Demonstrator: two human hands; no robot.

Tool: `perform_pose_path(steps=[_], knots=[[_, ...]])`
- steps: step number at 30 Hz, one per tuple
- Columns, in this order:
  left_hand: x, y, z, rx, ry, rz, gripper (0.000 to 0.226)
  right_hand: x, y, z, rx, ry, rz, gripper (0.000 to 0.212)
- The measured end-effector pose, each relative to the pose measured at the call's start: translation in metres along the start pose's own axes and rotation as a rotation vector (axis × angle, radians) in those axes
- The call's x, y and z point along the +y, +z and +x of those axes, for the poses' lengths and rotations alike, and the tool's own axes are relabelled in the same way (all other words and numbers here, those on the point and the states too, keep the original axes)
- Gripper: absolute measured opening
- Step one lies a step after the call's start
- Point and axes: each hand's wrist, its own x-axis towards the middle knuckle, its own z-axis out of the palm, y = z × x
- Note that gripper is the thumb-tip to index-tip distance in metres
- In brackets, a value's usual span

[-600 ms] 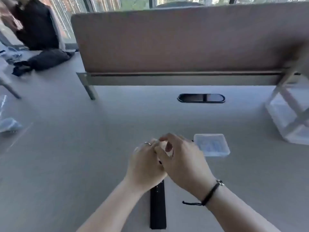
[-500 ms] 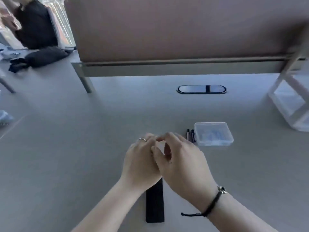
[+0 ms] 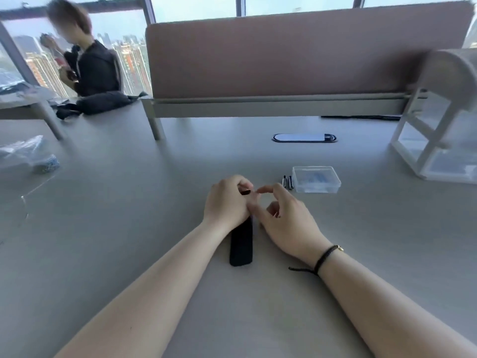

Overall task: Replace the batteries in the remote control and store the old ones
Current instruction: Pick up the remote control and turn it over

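Note:
A long black remote control (image 3: 241, 244) lies on the grey desk, its far end hidden under my hands. My left hand (image 3: 227, 200) covers that end, its fingers curled around the remote with a small dark piece showing at the fingertips. Beside it my right hand (image 3: 284, 218) hovers with thumb and forefinger apart, holding nothing that I can see. Two dark batteries (image 3: 288, 181) lie side by side just left of a clear plastic box (image 3: 316, 179) with bluish contents.
A pink desk divider (image 3: 296, 55) closes off the back, with an oval cable port (image 3: 304, 138) before it. A white rack (image 3: 438, 140) stands at the right. A plastic bag (image 3: 28, 155) lies at the left. A person in black (image 3: 90, 63) sits far left.
My hands have drawn slightly apart; the right fingers have spread off the remote's end. The view has tilted up, showing more of the room.

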Motion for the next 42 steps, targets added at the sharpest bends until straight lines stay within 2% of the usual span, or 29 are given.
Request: perform_pose_path(steps=[3,5,9,11,14,18,20,25,29,34,36,38,42], knots=[[-0.001,-0.007,0.001,0.159,-0.123,-0.269,0.01,0.002,-0.002,0.002,-0.072,0.026,0.041,0.055],[-0.002,-0.009,-0.003,0.221,-0.17,-0.352,0.014,0.003,-0.004,0.0,-0.132,0.028,0.095,0.058],[-0.005,-0.01,-0.004,0.263,-0.204,-0.454,0.016,0.005,-0.004,0.0,-0.221,0.029,0.171,0.021],[-0.007,-0.01,-0.004,0.214,-0.226,-0.558,0.017,0.005,-0.004,0.001,-0.209,0.045,0.241,0.015],[-0.005,-0.009,-0.006,0.094,-0.236,-0.711,0.032,0.005,-0.008,0.004,-0.142,0.12,0.362,0.01],[0.006,-0.005,-0.02,-0.246,-0.105,-0.834,0.027,0.002,-0.012,0.006,-0.101,0.202,0.622,0.017],[0.012,-0.002,-0.027,-0.353,-0.056,-0.829,0.025,0.0,-0.012,0.006,-0.103,0.246,0.767,0.022],[0.011,0.002,-0.023,-0.34,-0.074,-0.834,0.027,-0.002,-0.009,0.01,-0.149,0.269,0.905,0.021],[0.012,0.001,-0.014,-0.312,-0.107,-0.898,0.037,0.0,-0.014,0.014,-0.286,0.243,0.923,0.02],[0.012,-0.001,-0.012,-0.412,-0.127,-1.063,0.041,0.002,-0.021,0.016,-0.397,0.316,1.08,0.053],[0.012,-0.002,-0.011,-0.486,-0.143,-1.17,0.04,0.003,-0.024,0.018,-0.432,0.349,1.166,0.051],[0.01,-0.002,-0.009,-0.518,-0.154,-1.182,0.037,0.005,-0.023,0.02,-0.461,0.383,1.241,0.045],[0.01,-0.001,-0.012,-0.449,-0.179,-1.106,0.042,0.008,-0.018,0.017,-0.463,0.361,1.318,0.03]])
